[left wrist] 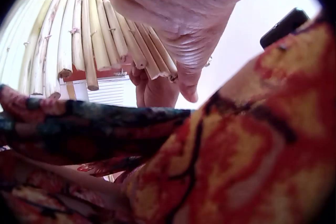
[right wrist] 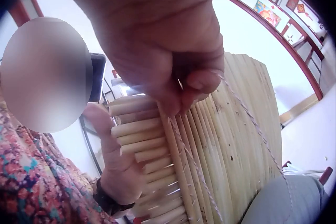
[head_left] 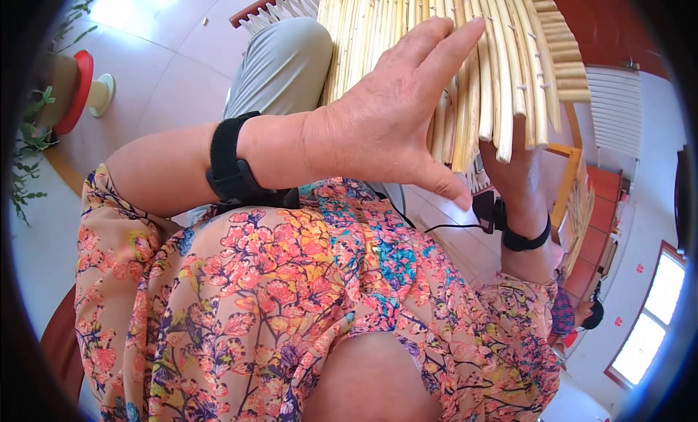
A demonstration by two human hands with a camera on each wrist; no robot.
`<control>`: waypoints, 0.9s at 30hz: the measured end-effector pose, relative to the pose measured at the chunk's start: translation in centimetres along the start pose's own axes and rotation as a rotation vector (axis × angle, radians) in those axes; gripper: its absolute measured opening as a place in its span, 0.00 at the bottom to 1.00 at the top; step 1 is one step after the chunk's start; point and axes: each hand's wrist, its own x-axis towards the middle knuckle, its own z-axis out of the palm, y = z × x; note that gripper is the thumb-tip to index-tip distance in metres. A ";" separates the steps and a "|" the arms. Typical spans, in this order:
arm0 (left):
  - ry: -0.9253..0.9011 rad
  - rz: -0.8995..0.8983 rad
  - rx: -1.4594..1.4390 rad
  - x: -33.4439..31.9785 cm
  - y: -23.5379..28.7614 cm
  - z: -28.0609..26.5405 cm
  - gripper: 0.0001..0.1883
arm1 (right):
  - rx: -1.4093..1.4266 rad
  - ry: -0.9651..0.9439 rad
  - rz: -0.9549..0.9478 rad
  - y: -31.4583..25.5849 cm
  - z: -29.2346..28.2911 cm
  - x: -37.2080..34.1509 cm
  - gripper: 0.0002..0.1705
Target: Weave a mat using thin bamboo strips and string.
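Observation:
A panel of pale, straight stalks [head_left: 502,80], stitched side by side with thread, lies over the person's lap; a second layer runs crosswise. The left hand [head_left: 385,120] is spread on its top side, fingers straight, thumb reaching past the cut stalk ends. Partly hidden beneath the panel's near right edge is the right hand [head_left: 518,164]. In the right wrist view the right hand [right wrist: 157,45] has its fingers curled against the stalks, pinching thin pinkish-white twine [right wrist: 252,119]. One length of twine leaves the fingers at right; another length runs down along the panel.
A grey-trousered knee [head_left: 287,58] is beside the panel. Black wrist straps [head_left: 233,157] and a thin black cable [head_left: 451,226] are near the arms. Behind at right sit another person [head_left: 578,313] and a bundle of stalks [head_left: 579,211]. A red-rimmed pot [head_left: 76,95] with plants stands at left.

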 end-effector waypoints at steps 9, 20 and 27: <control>0.045 -0.142 0.063 1.5 2.7 -1.4 0.58 | 0.247 -0.143 0.217 0.6 1.0 1.5 0.08; -0.067 -0.311 0.014 -1.0 0.7 -5.5 0.47 | 1.103 0.168 0.174 -0.2 5.4 2.3 0.13; 0.065 -0.532 -0.146 -1.6 1.2 -4.8 0.47 | 1.877 0.450 0.149 -0.2 8.5 4.3 0.16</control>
